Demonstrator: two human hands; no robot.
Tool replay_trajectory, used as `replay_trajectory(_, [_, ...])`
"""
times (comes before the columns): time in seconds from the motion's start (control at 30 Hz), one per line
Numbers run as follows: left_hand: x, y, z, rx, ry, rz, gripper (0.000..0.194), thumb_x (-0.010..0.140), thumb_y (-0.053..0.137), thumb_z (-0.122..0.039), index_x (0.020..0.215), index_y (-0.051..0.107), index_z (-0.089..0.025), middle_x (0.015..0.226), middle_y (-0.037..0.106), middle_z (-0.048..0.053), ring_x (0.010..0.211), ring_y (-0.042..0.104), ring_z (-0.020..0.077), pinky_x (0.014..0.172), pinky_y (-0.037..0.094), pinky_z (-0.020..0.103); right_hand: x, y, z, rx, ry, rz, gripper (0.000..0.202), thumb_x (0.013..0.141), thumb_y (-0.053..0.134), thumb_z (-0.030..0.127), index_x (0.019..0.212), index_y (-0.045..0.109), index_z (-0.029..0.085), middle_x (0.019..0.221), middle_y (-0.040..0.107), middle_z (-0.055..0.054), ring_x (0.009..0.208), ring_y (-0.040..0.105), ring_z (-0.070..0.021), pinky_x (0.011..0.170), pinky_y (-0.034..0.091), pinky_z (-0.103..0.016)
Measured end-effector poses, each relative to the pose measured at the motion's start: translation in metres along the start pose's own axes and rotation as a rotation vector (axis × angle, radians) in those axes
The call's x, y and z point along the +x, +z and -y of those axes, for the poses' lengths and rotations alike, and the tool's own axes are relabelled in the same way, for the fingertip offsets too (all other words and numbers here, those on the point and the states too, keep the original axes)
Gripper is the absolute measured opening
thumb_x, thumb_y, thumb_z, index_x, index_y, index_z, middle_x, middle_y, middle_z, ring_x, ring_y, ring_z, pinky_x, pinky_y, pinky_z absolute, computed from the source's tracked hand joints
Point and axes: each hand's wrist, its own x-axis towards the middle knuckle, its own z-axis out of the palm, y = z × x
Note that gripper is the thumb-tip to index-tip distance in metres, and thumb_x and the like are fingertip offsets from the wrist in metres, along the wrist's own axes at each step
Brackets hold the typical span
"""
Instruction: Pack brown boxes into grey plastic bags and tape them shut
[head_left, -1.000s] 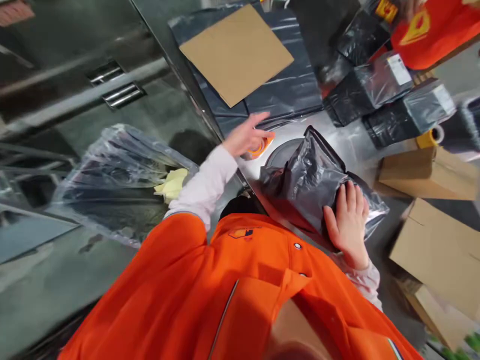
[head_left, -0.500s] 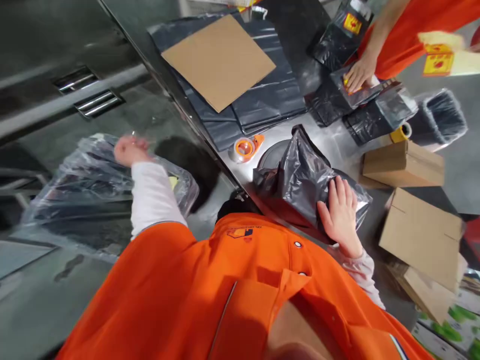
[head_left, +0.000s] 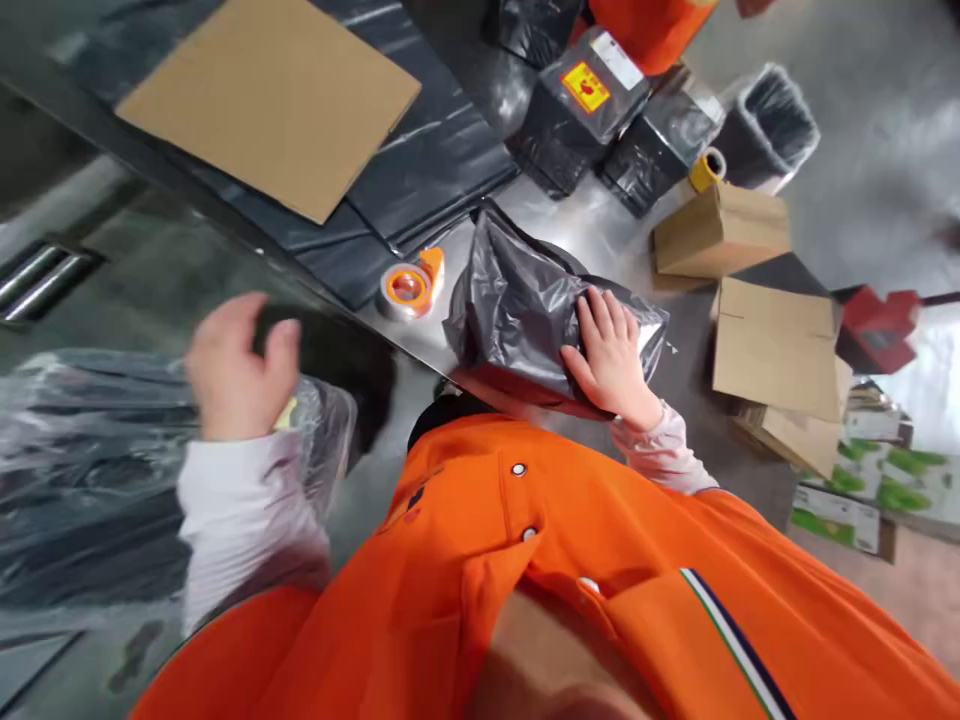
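Resting flat in the head view, the right hand (head_left: 609, 360) lies on top of a shiny black bag (head_left: 514, 305). Its fingers are straight and a bit spread; they press and do not grab. The bag sits at the near edge of the metal table (head_left: 454, 232), just in front of the person. To hold it well, I think the whole palm should push down softly, so the bag can't slide and the thin plastic won't rip.

The left hand (head_left: 238, 375) is up in the air, off to the left by a bin with clear plastic (head_left: 112, 480). It is blurry. Its thumb is apart from its bent fingers, and I see nothing in it.

An orange tape holder (head_left: 430, 268) is just left of the bag. Far left, flat brown cardboard (head_left: 270, 100) lies on dark plastic sheets (head_left: 427, 130).
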Motion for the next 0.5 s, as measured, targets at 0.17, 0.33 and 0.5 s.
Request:
replay_trajectory(0.17, [0.049,0.091,-0.070,0.372,0.511,0.211,0.086,0.092,0.081,-0.059,0.157,0.058,-0.009,0.166,0.051,0.023,0.164,0.033,0.0451,0.139,0.007,0.060,-0.001,0.006,-0.004,0.086,0.038,-0.034,0.084,0.107,0.039,0.058,0.171,0.035,0.002,0.179,0.029,-0.024,0.169,0.022,-0.0401,0.136,0.019,-0.061])
replay_trajectory(0.33, [0.121,0.121,-0.062,0.578,0.426,0.249,0.086,0.085,0.082,-0.062,0.147,0.063,-0.005,0.149,0.062,0.026,0.146,0.051,0.0481,0.130,0.027,0.065,-0.006,0.006,-0.015,0.207,0.198,-0.151,0.096,0.099,0.051,0.074,0.164,0.046,0.004,0.166,0.049,-0.027,0.156,0.042,-0.0435,0.132,0.027,-0.063])
replay_trajectory(0.5, [0.133,0.107,0.008,0.166,0.257,0.192,0.083,0.091,0.061,-0.081,0.130,0.071,-0.009,0.132,0.073,0.019,0.129,0.064,0.0366,0.119,0.048,0.051,0.000,0.011,-0.043,0.563,0.244,-0.312,0.075,0.090,0.067,0.076,0.137,0.071,0.019,0.141,0.071,-0.018,0.136,0.061,-0.0380,0.125,0.041,-0.057])
